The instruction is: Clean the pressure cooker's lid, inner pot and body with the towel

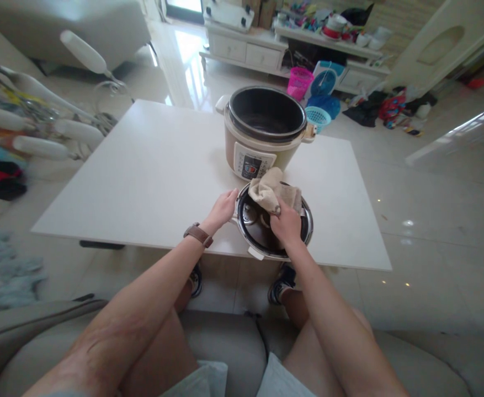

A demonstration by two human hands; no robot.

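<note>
A round pressure cooker lid (262, 234) lies with its dark inner side up at the near edge of the white table. My left hand (225, 207) grips the lid's left rim, fingers closed round it. Over the lid, my right hand (287, 221) is closed on a beige cloth (264, 190), which bunches up above the fingers and drapes across the lid's far part. Just beyond the lid stands the electric pressure cooker (242, 149), its top uncovered and its dark inner pot (266, 113) showing. A control panel on the cooker faces me.
The white table (142, 176) extends left and right of the cooker. White chair-like metalwork (84, 52) stands at the left. Behind are a low white cabinet (245, 52), a pink basket (299, 82) and a light-blue basket (318, 117). The sofa seat (229, 336) is beneath me.
</note>
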